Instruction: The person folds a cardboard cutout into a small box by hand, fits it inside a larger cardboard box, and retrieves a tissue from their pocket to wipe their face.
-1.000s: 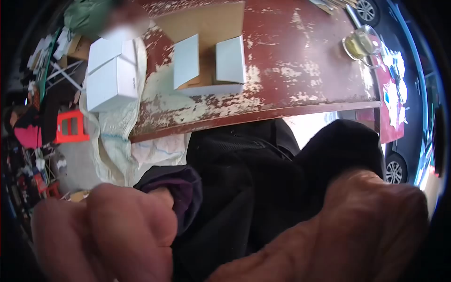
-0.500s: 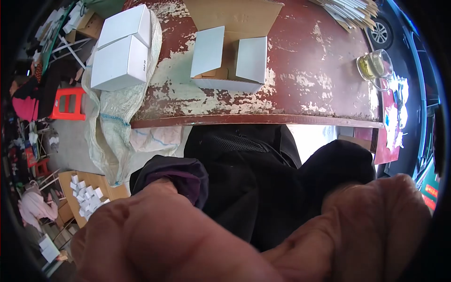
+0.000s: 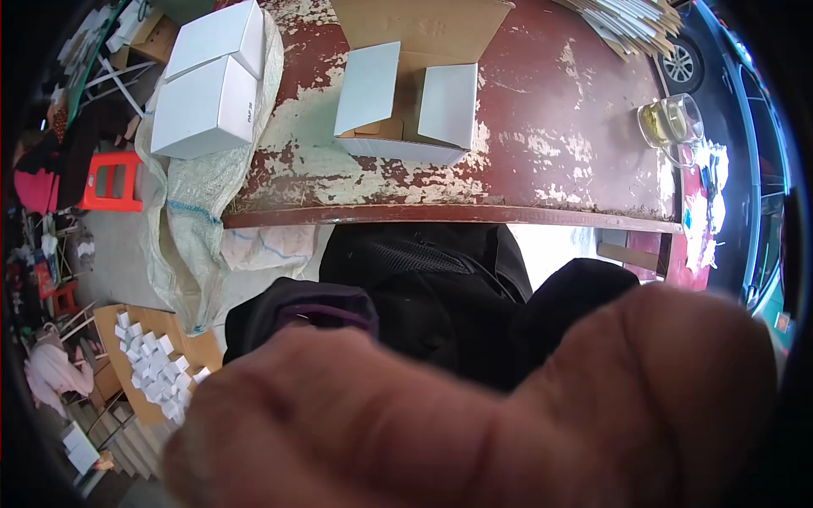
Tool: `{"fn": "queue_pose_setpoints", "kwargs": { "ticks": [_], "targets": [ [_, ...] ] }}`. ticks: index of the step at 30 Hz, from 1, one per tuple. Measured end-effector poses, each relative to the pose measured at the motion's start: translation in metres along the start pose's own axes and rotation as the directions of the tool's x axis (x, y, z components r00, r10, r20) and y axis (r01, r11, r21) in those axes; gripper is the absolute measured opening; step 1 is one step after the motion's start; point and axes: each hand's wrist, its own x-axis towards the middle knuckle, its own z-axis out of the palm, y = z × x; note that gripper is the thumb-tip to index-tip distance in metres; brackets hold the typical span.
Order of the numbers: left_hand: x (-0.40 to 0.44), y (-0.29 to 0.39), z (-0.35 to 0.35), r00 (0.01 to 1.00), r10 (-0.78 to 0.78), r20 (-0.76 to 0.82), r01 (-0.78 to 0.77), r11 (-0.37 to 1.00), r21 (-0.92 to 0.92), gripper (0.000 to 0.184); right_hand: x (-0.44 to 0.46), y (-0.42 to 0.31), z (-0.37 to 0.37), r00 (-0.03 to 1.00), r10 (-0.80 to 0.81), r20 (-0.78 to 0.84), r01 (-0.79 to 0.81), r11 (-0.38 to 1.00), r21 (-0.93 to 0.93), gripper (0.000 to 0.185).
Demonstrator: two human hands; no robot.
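Both of my hands are raised very close to the camera, large and blurred across the bottom of the view. My left hand (image 3: 313,415) comes out of a dark sleeve with a purple lining (image 3: 339,306). My right hand (image 3: 652,389) meets or overlaps it near the middle, in front of the other dark sleeve (image 3: 584,292). Their fingertips are out of sight, and no held thing shows. Beyond them, an open cardboard box (image 3: 402,151) with white side flaps stands on the worn red table (image 3: 550,110), well away from both hands.
Two white boxes (image 3: 203,106) sit on a woven sack (image 3: 190,190) at the table's left. A glass mug (image 3: 669,123) stands near the right edge, below stacked flat cardboard (image 3: 622,25). A red stool (image 3: 114,182) and small white boxes (image 3: 157,364) are at left.
My hands have come closer together, and the right one has moved left and looms larger. The table and its boxes have shifted slightly left in view.
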Motion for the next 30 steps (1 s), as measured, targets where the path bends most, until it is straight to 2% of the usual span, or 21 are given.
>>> {"fn": "queue_pose_setpoints", "kwargs": {
  "ticks": [2, 4, 5, 6, 10, 12, 14, 19, 20, 24, 26, 27, 29, 30],
  "targets": [
    [0.002, 0.01, 0.003, 0.999, -0.047, -0.01, 0.047, 0.999, 0.001, 0.038, -0.011, 0.0, 0.005, 1.0, 0.021, -0.022, -0.021, 1.0, 0.012, 0.05],
    [0.02, 0.005, 0.006, 0.999, -0.03, -0.009, 0.031, 0.999, 0.022, 0.038, -0.006, -0.007, 0.01, 1.0, -0.014, -0.01, 0.014, 1.0, 0.014, 0.05],
    [0.064, -0.039, 0.012, 1.0, -0.027, -0.006, 0.027, 0.999, 0.03, 0.038, -0.005, -0.012, 0.01, 1.0, -0.03, -0.009, 0.03, 0.999, 0.019, 0.051],
    [0.044, -0.008, 0.012, 1.0, -0.028, -0.005, 0.029, 0.999, 0.04, 0.038, -0.006, -0.014, 0.009, 0.999, -0.04, -0.007, 0.04, 0.999, 0.025, 0.051],
    [0.057, -0.009, 0.027, 0.999, -0.036, -0.008, 0.036, 0.997, 0.064, 0.038, -0.006, -0.022, 0.02, 0.998, -0.064, -0.005, 0.065, 0.997, 0.037, 0.052],
    [0.059, -0.016, 0.041, 0.991, -0.106, -0.081, 0.099, 0.992, -0.084, 0.034, 0.0, -0.034, 0.018, 0.985, 0.039, 0.166, -0.089, 0.947, 0.308, 0.048],
    [0.059, -0.02, 0.05, 0.971, -0.187, -0.147, 0.151, 0.963, -0.225, 0.03, 0.004, -0.041, 0.019, 0.927, 0.089, 0.365, -0.283, 0.806, 0.52, 0.044],
    [0.062, -0.028, 0.055, 0.877, -0.404, -0.261, 0.204, 0.803, -0.56, 0.022, 0.008, -0.028, 0.016, 0.929, 0.051, 0.367, -0.265, 0.782, 0.564, 0.046],
    [0.062, -0.029, 0.053, 0.876, -0.404, -0.262, 0.204, 0.804, -0.559, 0.022, 0.007, -0.027, 0.016, 0.929, 0.051, 0.367, -0.266, 0.782, 0.564, 0.046],
    [0.064, -0.035, 0.038, 0.84, -0.48, -0.255, 0.437, 0.875, -0.207, 0.018, 0.0, -0.023, 0.015, 0.968, 0.017, 0.249, -0.117, 0.912, 0.393, 0.047],
    [0.068, -0.032, 0.034, 0.876, -0.424, -0.231, 0.39, 0.903, -0.179, 0.014, 0.005, -0.016, 0.008, 0.948, -0.14, 0.287, 0.041, 0.945, 0.324, 0.048],
    [0.068, -0.034, 0.03, 0.874, -0.432, -0.223, 0.396, 0.899, -0.189, 0.014, 0.009, -0.019, 0.0, 0.952, -0.137, 0.274, 0.043, 0.946, 0.322, 0.048],
    [0.064, -0.037, 0.024, 0.9, -0.426, -0.098, 0.404, 0.896, -0.185, 0.015, 0.015, -0.024, -0.019, 0.919, -0.113, 0.378, 0.03, 0.975, 0.219, 0.05],
    [0.063, -0.037, 0.025, 0.894, -0.439, -0.089, 0.416, 0.888, -0.194, 0.015, 0.015, -0.026, -0.022, 0.926, -0.107, 0.362, 0.026, 0.975, 0.221, 0.05]
  ]
}}
